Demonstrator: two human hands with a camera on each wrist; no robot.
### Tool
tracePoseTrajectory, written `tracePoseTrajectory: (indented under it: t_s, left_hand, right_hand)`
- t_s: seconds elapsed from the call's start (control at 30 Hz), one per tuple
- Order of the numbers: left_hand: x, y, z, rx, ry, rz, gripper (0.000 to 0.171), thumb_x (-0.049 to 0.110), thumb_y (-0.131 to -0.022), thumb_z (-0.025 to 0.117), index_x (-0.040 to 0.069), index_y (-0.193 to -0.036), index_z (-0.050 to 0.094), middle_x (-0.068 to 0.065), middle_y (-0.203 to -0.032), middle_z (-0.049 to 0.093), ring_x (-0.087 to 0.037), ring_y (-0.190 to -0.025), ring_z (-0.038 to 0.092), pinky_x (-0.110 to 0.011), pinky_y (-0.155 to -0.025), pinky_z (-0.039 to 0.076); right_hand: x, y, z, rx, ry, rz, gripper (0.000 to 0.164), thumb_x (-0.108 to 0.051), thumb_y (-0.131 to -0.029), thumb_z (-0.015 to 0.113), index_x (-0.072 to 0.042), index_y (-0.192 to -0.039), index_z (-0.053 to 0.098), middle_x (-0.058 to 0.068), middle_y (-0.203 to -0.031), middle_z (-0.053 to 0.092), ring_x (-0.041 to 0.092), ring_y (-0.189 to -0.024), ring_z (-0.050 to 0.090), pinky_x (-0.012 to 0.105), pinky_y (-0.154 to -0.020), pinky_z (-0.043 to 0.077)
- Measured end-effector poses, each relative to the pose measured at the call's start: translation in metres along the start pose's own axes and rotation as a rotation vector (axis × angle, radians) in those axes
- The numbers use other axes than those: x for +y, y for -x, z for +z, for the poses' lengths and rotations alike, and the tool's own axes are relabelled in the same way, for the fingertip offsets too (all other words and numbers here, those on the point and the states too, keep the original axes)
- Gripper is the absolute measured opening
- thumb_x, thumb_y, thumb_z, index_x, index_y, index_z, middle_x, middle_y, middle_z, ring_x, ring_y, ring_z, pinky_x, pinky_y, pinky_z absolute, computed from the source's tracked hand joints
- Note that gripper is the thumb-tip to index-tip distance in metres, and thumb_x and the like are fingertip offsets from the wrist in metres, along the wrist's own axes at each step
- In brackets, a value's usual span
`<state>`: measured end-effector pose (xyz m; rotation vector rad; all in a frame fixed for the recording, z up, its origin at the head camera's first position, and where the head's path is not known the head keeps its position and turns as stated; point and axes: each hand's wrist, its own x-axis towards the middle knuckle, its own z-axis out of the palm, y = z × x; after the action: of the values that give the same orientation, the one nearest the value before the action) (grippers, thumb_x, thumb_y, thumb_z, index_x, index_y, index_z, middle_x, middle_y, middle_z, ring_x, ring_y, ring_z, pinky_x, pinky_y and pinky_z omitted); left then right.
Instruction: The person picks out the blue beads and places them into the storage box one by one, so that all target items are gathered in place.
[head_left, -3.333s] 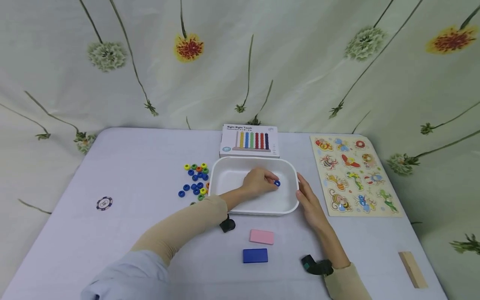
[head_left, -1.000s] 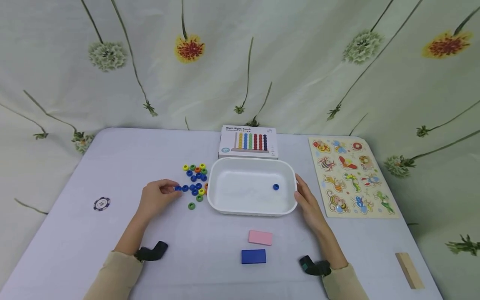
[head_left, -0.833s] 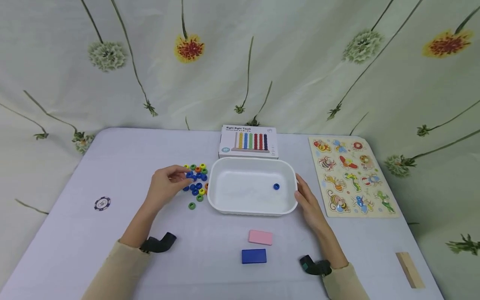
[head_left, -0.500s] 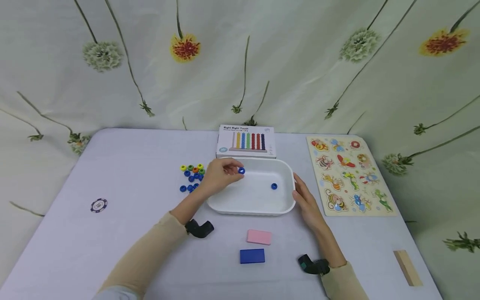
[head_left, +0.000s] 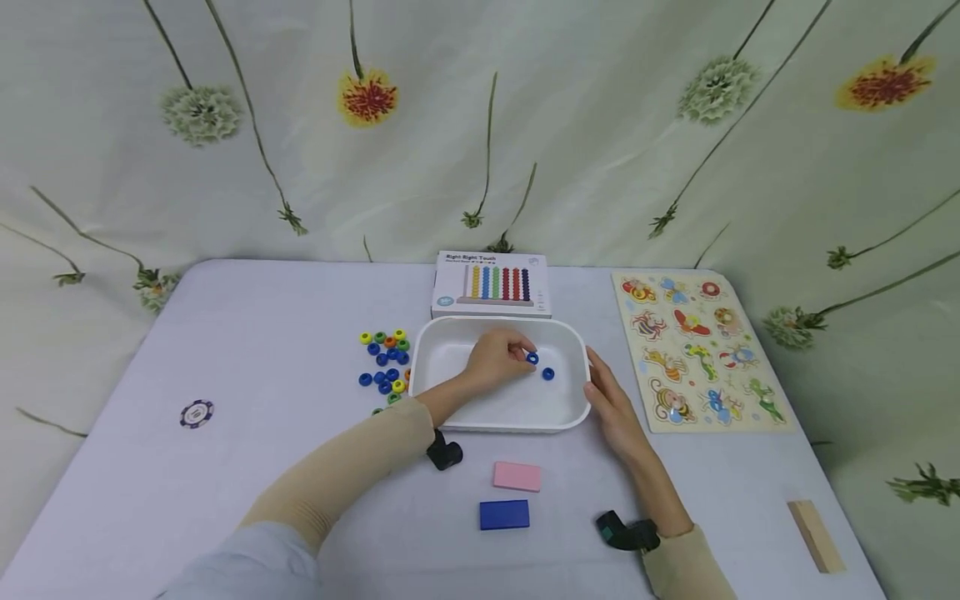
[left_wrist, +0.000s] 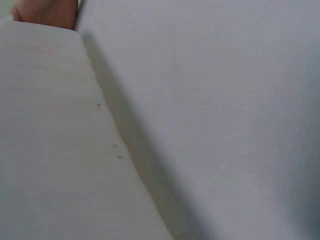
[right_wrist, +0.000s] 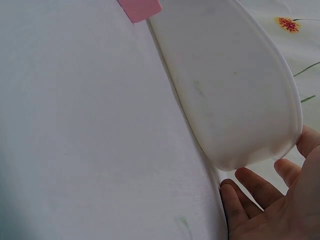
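My left hand [head_left: 495, 363] is over the white tray [head_left: 480, 417] in the head view, pinching a blue bead [head_left: 532, 358] between thumb and fingertips. Just right of it, another blue bead [head_left: 548, 374] lies on the tray floor. My right hand [head_left: 617, 408] rests against the tray's right end, its fingers loosely spread along the outside. The right wrist view shows fingertips touching the rim of the tray [right_wrist: 235, 90]. Left of the tray lies a loose group of blue, yellow, green and orange beads [head_left: 392, 375], partly hidden by the left forearm and tray.
Behind the tray stands a cardboard toy box [head_left: 491, 285]. A pink block [head_left: 517, 476] and a blue block [head_left: 504, 514] lie in front. To the right are an insect puzzle board [head_left: 701, 354] and a wooden strip [head_left: 816, 536]; a poker chip [head_left: 197, 413] sits far left.
My left hand picked up a blue bead from the group at the left and carried it rightward over the tray, near the bead lying there. The right hand stayed at the tray's end.
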<state>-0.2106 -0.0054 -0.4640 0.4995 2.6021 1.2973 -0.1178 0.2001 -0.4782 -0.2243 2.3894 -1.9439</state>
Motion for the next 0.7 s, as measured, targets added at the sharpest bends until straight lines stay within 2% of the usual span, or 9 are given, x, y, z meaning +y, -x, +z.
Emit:
tracePoseTrajectory:
  t_s: [0.13,0.3,0.47,0.57,0.63,0.7]
  left_hand:
    - [-0.001,-0.004,0.006,-0.026,-0.039,-0.052,0.021,0.02,-0.069,0.074,0.016,-0.09,0.068,0.004,-0.07,0.058,-0.01,-0.066,0.052,-0.021,-0.06,0.041]
    - [0.0,-0.005,0.011,-0.088,-0.075,-0.08,0.022,0.021,-0.07,0.074,0.017,-0.091,0.068,0.006,-0.072,0.059,-0.009,-0.068,0.053,-0.021,-0.062,0.041]
    - [0.001,-0.003,0.01,-0.144,-0.045,-0.094,0.032,0.018,-0.072,0.072,0.015,-0.103,0.066,0.006,-0.079,0.059,-0.009,-0.075,0.055,-0.022,-0.069,0.043]
    - [0.004,0.0,0.007,-0.166,-0.031,-0.079,0.04,0.017,-0.072,0.071,0.014,-0.111,0.062,0.007,-0.083,0.06,-0.009,-0.081,0.053,-0.023,-0.075,0.043]
    - [0.007,0.003,0.002,-0.166,-0.043,-0.04,0.044,0.017,-0.071,0.071,0.014,-0.114,0.06,0.007,-0.085,0.061,-0.009,-0.081,0.052,-0.024,-0.075,0.042]
    - [0.011,0.009,-0.006,-0.146,-0.047,0.02,0.047,0.018,-0.07,0.072,0.013,-0.115,0.06,0.006,-0.086,0.063,-0.01,-0.075,0.053,-0.023,-0.07,0.043]
  right_hand:
    - [0.007,0.0,-0.002,0.003,0.003,-0.008,0.048,-0.022,-0.094,0.04,-0.029,-0.14,0.025,0.007,-0.142,0.032,0.029,-0.127,0.034,0.051,-0.097,0.031]
    - [0.008,0.001,-0.002,-0.002,0.004,-0.03,0.049,-0.02,-0.094,0.039,-0.028,-0.14,0.023,0.008,-0.143,0.03,0.032,-0.127,0.033,0.053,-0.096,0.032]
    - [0.007,0.001,-0.001,0.008,-0.005,-0.02,0.048,-0.021,-0.094,0.039,-0.029,-0.139,0.025,0.005,-0.143,0.03,0.03,-0.127,0.033,0.052,-0.096,0.032]
    - [0.005,0.001,-0.001,0.012,-0.021,0.001,0.048,-0.02,-0.094,0.04,-0.03,-0.139,0.026,0.004,-0.142,0.031,0.028,-0.127,0.033,0.051,-0.097,0.031]
    - [0.002,0.001,0.0,0.007,-0.026,0.004,0.048,-0.018,-0.094,0.039,-0.028,-0.139,0.026,0.005,-0.143,0.03,0.029,-0.128,0.033,0.051,-0.097,0.031]
    - [-0.004,0.002,0.001,0.0,-0.028,-0.001,0.049,-0.015,-0.094,0.038,-0.024,-0.14,0.024,0.008,-0.143,0.029,0.03,-0.128,0.032,0.051,-0.097,0.031]
